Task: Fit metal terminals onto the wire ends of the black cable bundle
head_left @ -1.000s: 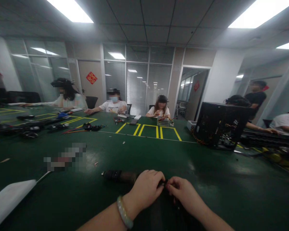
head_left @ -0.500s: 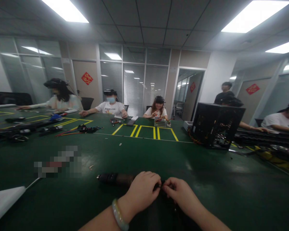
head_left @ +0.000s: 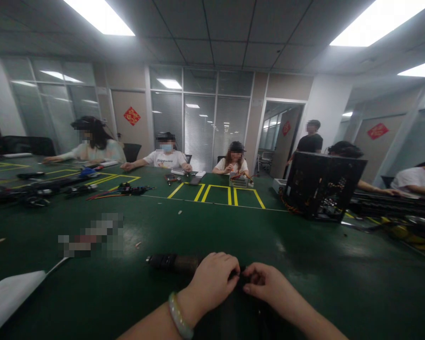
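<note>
A dark, tube-shaped tool [head_left: 184, 263] lies on the green table in front of me, its narrow metal tip pointing left. It resembles a drill body, but its kind is not certain. My left hand [head_left: 215, 278], with a pale bangle [head_left: 179, 317] on the wrist, covers the tool's right end. Its fingers are curled around that end, and thumb and forefinger meet at a small dark part. Close by on the right is my right hand [head_left: 264, 283], fingers bent, thumb and forefinger apart. The forefinger tip reaches the dark part's edge; shadow hides any contact.
A black computer case [head_left: 324, 189] stands at the right. Cables and dark parts [head_left: 131, 189] lie at the back left. A white sheet-like object [head_left: 16, 302] is at the near left. Several people sit around the table [head_left: 212, 226]; yellow tape [head_left: 216, 186] marks its far side.
The thumb and forefinger of my right hand have parted and shifted slightly right. My left hand stays on the tool. The view has turned slightly left. The standing person has moved left.
</note>
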Demonstrator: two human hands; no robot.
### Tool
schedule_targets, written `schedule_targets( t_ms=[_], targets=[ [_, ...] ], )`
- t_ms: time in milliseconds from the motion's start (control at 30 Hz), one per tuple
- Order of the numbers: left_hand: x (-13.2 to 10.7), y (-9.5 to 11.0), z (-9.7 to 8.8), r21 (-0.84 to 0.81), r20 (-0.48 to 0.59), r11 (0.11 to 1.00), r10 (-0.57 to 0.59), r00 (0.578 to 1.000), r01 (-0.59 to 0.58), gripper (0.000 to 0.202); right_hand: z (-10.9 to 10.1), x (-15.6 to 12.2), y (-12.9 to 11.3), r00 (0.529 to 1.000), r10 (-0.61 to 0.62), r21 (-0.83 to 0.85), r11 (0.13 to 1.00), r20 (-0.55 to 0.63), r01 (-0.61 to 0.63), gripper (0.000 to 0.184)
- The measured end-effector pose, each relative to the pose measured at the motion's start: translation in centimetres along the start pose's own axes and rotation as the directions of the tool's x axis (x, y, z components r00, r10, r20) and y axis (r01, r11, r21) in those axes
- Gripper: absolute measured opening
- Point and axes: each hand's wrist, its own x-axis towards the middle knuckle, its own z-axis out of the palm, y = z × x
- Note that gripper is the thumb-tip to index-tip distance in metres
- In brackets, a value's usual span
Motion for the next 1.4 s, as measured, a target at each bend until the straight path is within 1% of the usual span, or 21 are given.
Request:
schedule_targets(
  t_ms=[67, 167, 333, 500, 633, 733, 833, 933, 1067, 1133, 1333, 1400],
  targets=[
    [0.0, 0.0, -0.1, -0.001, 0.002, 1.0, 0.004, 1.0, -0.004, 0.007, 0.0, 0.0, 0.0, 1.0, -0.014, -0.01, 1.0, -0.013, 0.014, 0.02],
    [0.1, 0.0, -0.1, -0.003, 0.002, 1.0, 0.014, 1.0, -0.014, 0.008, 0.4, 0.2, 0.3, 0.999, -0.024, 0.017, 1.0, -0.041, 0.025, 0.013],
    [0.0, 0.0, -0.2, 0.011, 0.003, 1.0, 0.015, 1.0, -0.015, 0.008, 1.1, 0.5, 0.5, 0.997, -0.027, 0.038, 0.999, -0.067, 0.029, 0.013],
    [-0.1, 0.2, -0.3, 0.022, 0.012, 1.0, -0.01, 1.0, 0.009, 0.008, 1.2, 0.6, 0.4, 0.997, -0.021, 0.048, 0.999, -0.075, 0.024, 0.014],
    [-0.1, 0.3, -0.3, 0.008, 0.005, 0.999, -0.041, 0.999, 0.041, 0.01, 1.1, 0.5, 0.1, 0.995, -0.026, -0.019, 1.0, -0.095, 0.024, 0.014],
    [-0.1, 0.3, -0.3, 0.003, 0.005, 0.999, -0.033, 0.999, 0.033, 0.01, 1.1, 0.3, -0.5, 0.992, -0.038, -0.094, 0.995, -0.119, 0.027, 0.014],
    [-0.1, 0.3, -0.4, 0.003, 0.014, 1.0, -0.019, 1.0, 0.019, 0.008, 1.1, 0.1, -1.1, 0.987, -0.076, -0.139, 0.989, -0.141, 0.057, 0.014],
    [-0.2, 0.3, -0.4, -0.002, 0.018, 1.0, -0.011, 1.0, 0.011, 0.007, 1.0, -0.1, -1.4, 0.984, -0.102, -0.156, 0.985, -0.146, 0.079, 0.014],
    [-0.2, 0.2, -0.1, -0.017, -0.013, 0.999, -0.037, 0.999, 0.037, 0.013, 0.9, -0.1, -1.2, 0.983, -0.111, -0.159, 0.983, -0.144, 0.087, 0.015],
    [-0.1, 0.1, 0.0, -0.021, -0.022, 0.999, -0.031, 0.999, 0.03, 0.013, 0.9, -0.1, -1.1, 0.983, -0.113, -0.175, 0.981, -0.145, 0.087, 0.015],
    [0.0, 0.1, -0.2, -0.009, 0.005, 1.0, -0.007, 1.0, 0.007, 0.007, 1.0, 0.0, -1.1, 0.982, -0.127, -0.187, 0.977, -0.14, 0.1, 0.013],
    [0.0, 0.1, -0.2, -0.011, 0.008, 1.0, -0.013, 1.0, 0.013, 0.009, 1.0, -0.1, -1.1, 0.983, -0.123, -0.18, 0.979, -0.137, 0.098, 0.013]
  ],
)
